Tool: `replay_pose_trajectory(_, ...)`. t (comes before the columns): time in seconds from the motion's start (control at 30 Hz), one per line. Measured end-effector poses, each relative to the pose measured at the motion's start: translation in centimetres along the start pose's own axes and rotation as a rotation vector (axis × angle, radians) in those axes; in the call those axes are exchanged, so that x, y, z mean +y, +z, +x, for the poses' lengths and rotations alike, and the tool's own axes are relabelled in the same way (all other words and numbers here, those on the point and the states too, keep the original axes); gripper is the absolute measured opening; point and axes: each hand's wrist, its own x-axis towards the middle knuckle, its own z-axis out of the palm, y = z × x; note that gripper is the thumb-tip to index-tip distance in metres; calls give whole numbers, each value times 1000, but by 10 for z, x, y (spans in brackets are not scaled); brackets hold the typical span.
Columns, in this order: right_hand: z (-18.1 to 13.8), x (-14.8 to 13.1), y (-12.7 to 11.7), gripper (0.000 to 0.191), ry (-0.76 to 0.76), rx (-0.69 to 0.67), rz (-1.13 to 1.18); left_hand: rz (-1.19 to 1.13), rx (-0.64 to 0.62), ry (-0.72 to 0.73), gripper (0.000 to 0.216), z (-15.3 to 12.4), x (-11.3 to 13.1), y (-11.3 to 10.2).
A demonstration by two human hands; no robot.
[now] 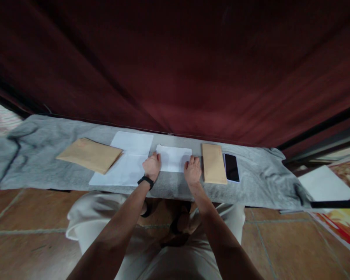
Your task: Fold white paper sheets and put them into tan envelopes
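A folded white paper lies on the grey cloth straight ahead of me. My left hand, with a black band on the wrist, rests on the paper's left edge with its fingers curled and pressed against it. My right hand presses down on the paper's lower right corner, fingers together and flat. To the left lies a stack of white sheets with a brown envelope partly on top of it. A second brown envelope lies just right of my right hand.
A dark phone lies beside the right envelope. A dark red curtain hangs behind the cloth-covered ledge. On the tiled floor to the right sit a white sheet and colourful printed material.
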Motion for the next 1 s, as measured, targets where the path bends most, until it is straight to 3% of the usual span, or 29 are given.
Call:
replay_pose_trajectory(0.17, -2, 1, 10, 46, -237, 25, 103, 15, -1, 21, 45, 1, 0, 2)
replay_pose_trajectory(0.27, -5, 0, 19, 47, -303, -11, 115, 24, -2, 21, 43, 1, 1, 2)
replay_pose_trajectory(0.47, -17, -3, 32, 52, -285, -40, 30, 40, -7, 29, 42, 1, 1, 2)
replay_pose_trajectory(0.83, -18, -4, 31, 54, -280, -72, 7, 43, 39, -2, 41, -9, 3, 3)
replay_pose_trajectory(0.93, -18, -3, 31, 54, -290, -66, 16, 6, 117, 55, 43, -14, 5, 1)
replay_pose_trajectory(1.0, -18, -3, 31, 54, -292, -66, 17, -38, 162, 180, 50, -19, 11, 3)
